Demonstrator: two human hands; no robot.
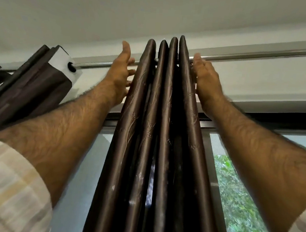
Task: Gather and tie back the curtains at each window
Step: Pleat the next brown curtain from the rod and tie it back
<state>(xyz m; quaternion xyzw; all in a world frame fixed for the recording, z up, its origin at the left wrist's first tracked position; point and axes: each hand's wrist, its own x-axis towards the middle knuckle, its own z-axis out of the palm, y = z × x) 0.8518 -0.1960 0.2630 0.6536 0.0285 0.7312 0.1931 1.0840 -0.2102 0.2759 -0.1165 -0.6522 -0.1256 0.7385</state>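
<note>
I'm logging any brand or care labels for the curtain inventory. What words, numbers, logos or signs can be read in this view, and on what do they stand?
None can be read.
The gathered brown curtain shows only an embossed pattern, no lettering.
The second curtain has a plain white backing around its eyelet, with no print.
The rod, wall and window frame carry no markings.

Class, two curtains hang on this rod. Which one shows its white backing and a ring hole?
The curtain at the far left: its top edge is turned, showing white backing and a ring hole. The middle curtain, between both hands, shows only glossy brown folds.
</note>
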